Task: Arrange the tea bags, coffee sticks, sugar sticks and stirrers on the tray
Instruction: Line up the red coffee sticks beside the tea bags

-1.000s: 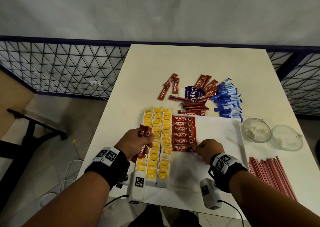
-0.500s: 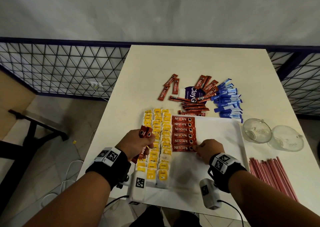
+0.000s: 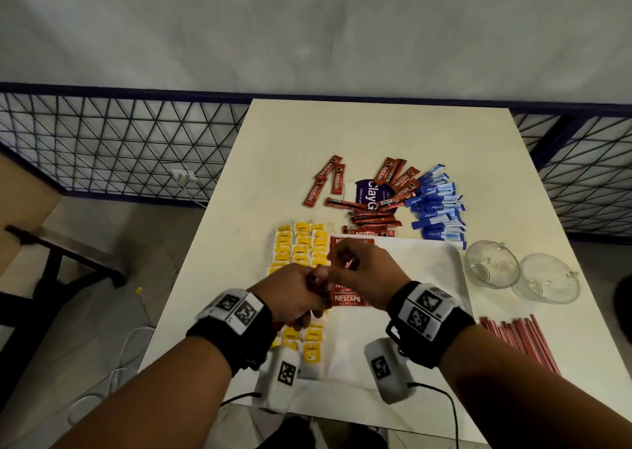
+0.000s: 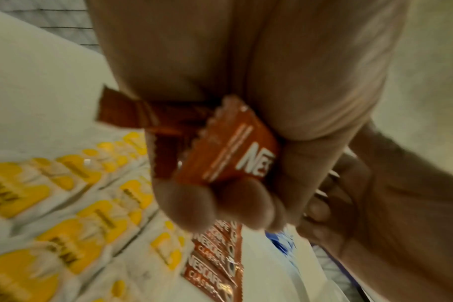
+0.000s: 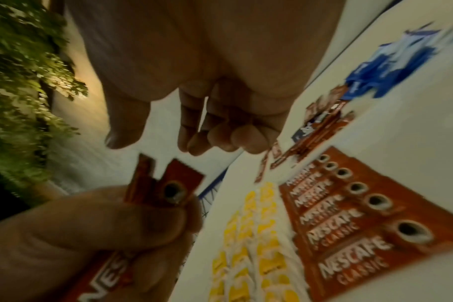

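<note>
My left hand (image 3: pixel 306 293) grips a bundle of red coffee sticks (image 3: pixel 316 279) above the tray's (image 3: pixel 420 260) left part; the left wrist view shows the fingers curled round the bundle (image 4: pixel 228 147). My right hand (image 3: pixel 342 264) hovers right beside it. In the right wrist view its thumb and fingers (image 5: pixel 194 141) are spread just above the stick ends (image 5: pixel 168 183) and hold nothing. Yellow tea bags (image 3: pixel 301 243) lie in columns on the tray's left. A row of coffee sticks (image 3: pixel 347 300) lies beside them, partly hidden by my hands.
Loose coffee sticks (image 3: pixel 372 216) and blue sugar sticks (image 3: pixel 437 209) are piled on the table behind the tray. Two glass cups (image 3: pixel 492 264) stand to the right. Red stirrers (image 3: pixel 516 339) lie at the near right. A wire fence runs along the table's far side.
My right hand has left the last laid coffee stick on the tray and moved up and left to the left hand. The left hand has come rightward with its bundle.
</note>
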Available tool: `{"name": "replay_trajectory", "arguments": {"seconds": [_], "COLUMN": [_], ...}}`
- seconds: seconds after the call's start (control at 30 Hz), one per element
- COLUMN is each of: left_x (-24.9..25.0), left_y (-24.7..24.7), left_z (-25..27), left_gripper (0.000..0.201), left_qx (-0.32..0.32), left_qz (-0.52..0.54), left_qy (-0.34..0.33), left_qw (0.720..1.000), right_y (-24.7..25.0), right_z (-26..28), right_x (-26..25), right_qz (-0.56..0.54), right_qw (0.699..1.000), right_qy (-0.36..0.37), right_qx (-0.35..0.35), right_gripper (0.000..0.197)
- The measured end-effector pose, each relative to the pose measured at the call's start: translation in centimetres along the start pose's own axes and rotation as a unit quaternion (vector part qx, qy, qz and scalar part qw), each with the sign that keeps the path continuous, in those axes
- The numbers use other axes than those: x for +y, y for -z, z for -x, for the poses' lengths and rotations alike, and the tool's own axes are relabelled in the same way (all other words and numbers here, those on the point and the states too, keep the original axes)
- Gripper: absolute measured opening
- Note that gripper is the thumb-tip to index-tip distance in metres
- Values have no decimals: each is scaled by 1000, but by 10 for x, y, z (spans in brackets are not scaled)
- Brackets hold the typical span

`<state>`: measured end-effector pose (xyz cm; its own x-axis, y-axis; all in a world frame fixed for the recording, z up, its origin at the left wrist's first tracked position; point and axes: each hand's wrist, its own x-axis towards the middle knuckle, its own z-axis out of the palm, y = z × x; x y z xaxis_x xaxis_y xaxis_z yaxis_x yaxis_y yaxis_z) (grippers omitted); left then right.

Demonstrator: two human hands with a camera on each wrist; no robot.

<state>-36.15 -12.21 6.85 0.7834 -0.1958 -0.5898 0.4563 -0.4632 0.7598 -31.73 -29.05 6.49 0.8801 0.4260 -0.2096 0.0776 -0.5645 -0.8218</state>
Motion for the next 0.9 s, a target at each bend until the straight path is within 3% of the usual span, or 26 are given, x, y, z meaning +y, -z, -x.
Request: {"name": "replay_trajectory", "arguments": {"seconds": [0.17,0.3,0.43,0.5,0.57,0.77,0.9], "left_x": [13,4,-24,-29,-22,-5,-8], "left_y": [-4,4,17,16,8,-7,-10], "left_z": [-4,1,3,3,1,-12,-13], "left_gripper": [11,9,13,18,25,23,23], "left_qx": [-18,-19,48,87,102,143,163], "left_qz": [-56,-34,116,224,264,221,162], "left_qy": [-18,-4,32,27,4,-31,-35], "left_qw": [998,999,992,970,959,964,973], "right_y": [6,15,28,32,31,27,25], "right_z": [-4,0,8,10,12,15,21], "right_x": [5,19,31,37,40,37,46], "right_qz": [25,-39,-189,-202,-209,-247,-179], "right_qw": [1000,997,971,965,963,956,970], "right_qy": [-11,-54,-123,-138,-141,-135,-145], "right_qx": [-8,39,85,95,98,83,82], "right_gripper": [7,13,11,14,14,14,11]}}
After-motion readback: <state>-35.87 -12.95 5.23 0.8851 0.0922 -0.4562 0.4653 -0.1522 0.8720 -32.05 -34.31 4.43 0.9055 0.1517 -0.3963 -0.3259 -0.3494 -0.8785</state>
